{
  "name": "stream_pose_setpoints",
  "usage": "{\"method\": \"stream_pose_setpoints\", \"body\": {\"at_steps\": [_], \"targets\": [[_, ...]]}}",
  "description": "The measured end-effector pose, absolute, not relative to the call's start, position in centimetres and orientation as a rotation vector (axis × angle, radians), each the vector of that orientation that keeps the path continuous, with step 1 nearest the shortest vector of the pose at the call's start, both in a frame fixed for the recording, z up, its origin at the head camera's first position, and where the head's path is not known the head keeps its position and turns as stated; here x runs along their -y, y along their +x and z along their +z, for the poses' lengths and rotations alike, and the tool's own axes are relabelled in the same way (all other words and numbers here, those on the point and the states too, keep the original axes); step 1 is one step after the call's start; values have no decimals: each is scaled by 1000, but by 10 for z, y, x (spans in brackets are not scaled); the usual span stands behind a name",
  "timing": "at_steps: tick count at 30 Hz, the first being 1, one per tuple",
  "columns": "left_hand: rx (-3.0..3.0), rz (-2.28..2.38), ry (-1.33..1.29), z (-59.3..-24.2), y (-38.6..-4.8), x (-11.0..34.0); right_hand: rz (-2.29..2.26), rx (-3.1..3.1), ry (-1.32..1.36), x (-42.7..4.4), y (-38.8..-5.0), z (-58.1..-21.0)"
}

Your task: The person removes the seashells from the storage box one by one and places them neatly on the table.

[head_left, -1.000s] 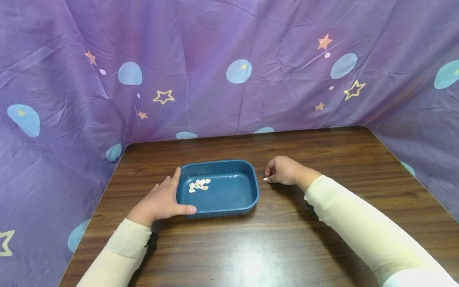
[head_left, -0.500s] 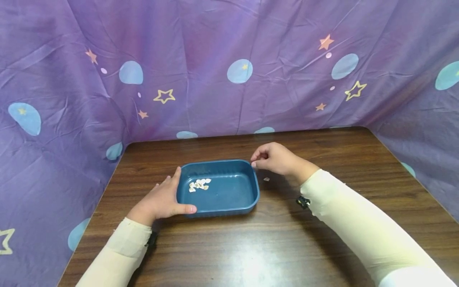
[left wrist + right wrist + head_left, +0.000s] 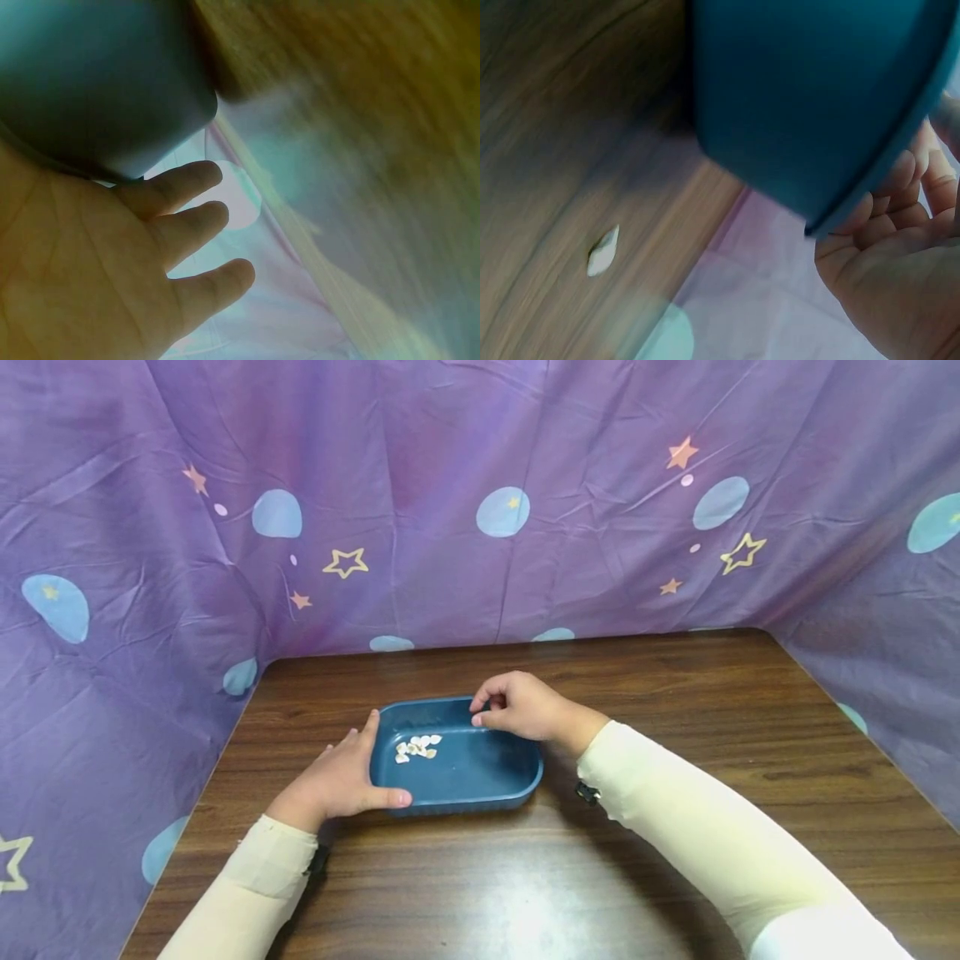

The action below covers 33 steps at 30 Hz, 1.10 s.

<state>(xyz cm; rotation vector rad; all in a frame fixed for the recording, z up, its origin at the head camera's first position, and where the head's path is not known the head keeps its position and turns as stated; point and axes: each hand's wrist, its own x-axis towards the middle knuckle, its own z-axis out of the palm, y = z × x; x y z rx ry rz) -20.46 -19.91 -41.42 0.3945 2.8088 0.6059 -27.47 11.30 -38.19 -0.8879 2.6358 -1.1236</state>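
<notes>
A blue rectangular tray (image 3: 457, 802) lies on the wooden table, with several small, pale, shell-like pieces (image 3: 418, 747) at its left side. My left hand (image 3: 337, 781) rests against the tray's left end, thumb on the near rim. Three of its fingers (image 3: 196, 229) extend straight past the tray in the left wrist view. Over the tray's far right part hovers my right hand (image 3: 528, 706), index finger and thumb curled with tips close together. Whether anything small is between them is hidden. One pale piece (image 3: 604, 251) lies on the table beside the tray; the right arm covers it in the head view.
The brown table (image 3: 420, 893) reaches back to a purple curtain (image 3: 450, 568) printed with stars and blue spots, which also hangs along both sides. A small dark device (image 3: 587, 792) sits under the right wrist.
My right hand has moved left from the table beside the tray, past its far right corner, to above its inside. The left hand and tray stay put.
</notes>
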Motion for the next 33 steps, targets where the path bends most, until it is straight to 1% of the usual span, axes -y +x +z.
{"method": "stream_pose_setpoints", "body": {"at_steps": [7,15,33], "targets": [[-2798,602,386,-414,-205,199,-1082,-2602,-939,-92,-273,-386],[-2794,599,396,-414,-204,199,-1020,-2605,-896,-76,-275,-393],[-2780,594,384,-414,-204,200,-910,-2498,-834,-66,-279,-416]]}}
